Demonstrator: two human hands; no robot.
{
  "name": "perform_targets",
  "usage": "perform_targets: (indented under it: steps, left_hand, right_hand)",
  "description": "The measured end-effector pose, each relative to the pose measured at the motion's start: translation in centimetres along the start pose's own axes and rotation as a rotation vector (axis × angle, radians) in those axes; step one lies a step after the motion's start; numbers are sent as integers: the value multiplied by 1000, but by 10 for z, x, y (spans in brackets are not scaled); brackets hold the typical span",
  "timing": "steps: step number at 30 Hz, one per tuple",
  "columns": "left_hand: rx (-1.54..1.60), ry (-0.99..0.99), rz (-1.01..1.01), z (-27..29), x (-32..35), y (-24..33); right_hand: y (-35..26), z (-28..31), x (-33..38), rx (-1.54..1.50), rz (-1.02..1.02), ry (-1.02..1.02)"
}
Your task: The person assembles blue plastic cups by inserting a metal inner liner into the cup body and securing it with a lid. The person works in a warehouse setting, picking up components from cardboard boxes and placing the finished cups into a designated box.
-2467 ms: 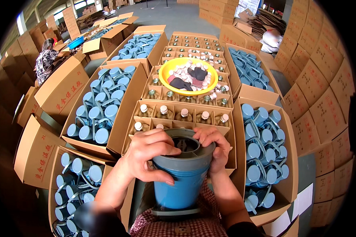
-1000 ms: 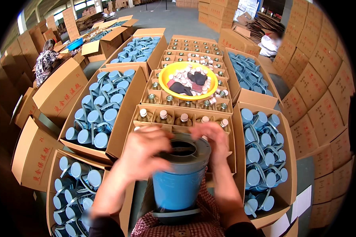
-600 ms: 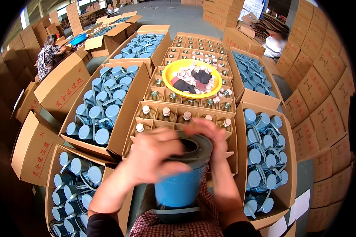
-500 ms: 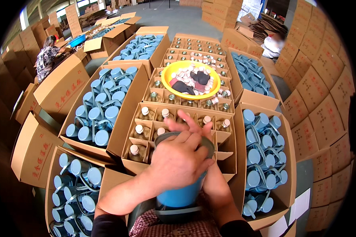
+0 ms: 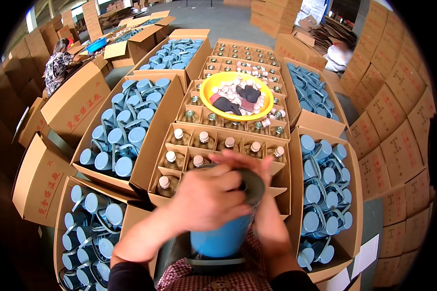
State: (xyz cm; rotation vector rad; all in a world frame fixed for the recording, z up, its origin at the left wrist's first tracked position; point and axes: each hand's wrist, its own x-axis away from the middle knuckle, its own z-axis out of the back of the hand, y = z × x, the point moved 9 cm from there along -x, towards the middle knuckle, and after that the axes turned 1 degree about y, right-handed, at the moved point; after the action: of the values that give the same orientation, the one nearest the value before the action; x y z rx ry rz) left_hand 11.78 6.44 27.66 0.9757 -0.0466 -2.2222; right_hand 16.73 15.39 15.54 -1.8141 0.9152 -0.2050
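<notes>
A blue thermos jug casing (image 5: 221, 237) with a dark grey rim (image 5: 253, 186) stands in front of my lap, tilted slightly. A grey band or handle (image 5: 216, 264) shows at its lower end. My left hand (image 5: 211, 194) is closed over the near left of the rim, fingers bent and a little blurred. Around the far right side wraps my right hand (image 5: 257, 167), its fingers reaching over the back of the rim; the palm is partly hidden. Just beyond is a divided carton (image 5: 218, 131) of glass flask liners with pale pink caps (image 5: 204, 137).
A yellow basin (image 5: 206, 104) of caps and dark gloves rests on the farther cartons. Open boxes of blue jug casings (image 5: 124, 121) flank me left and right (image 5: 325, 194). Stacked cartons (image 5: 388, 121) wall the right. Two people (image 5: 58, 65) (image 5: 337, 57) sit farther off.
My right hand's fingers have come down from spread and raised to lying along the far rim. My left hand has shifted slightly left, and the rim now tilts more to the right.
</notes>
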Motion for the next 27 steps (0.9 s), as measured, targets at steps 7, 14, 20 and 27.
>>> perform_targets:
  steps: [7,14,20,27]
  left_hand:
    - [144,-34,111,20,9,-21]
    - [193,64,-131,23,26,-11]
    - [749,446,310,18,63,-81]
    - [1322,380,968,-135,118,-75]
  right_hand:
    - [-14,15,11,237,-27,191]
    - [-22,-14,3,372,165,-64]
    - [-66,-38,19,369,60,-231]
    - [-117,-89,32,1289,-95,-325]
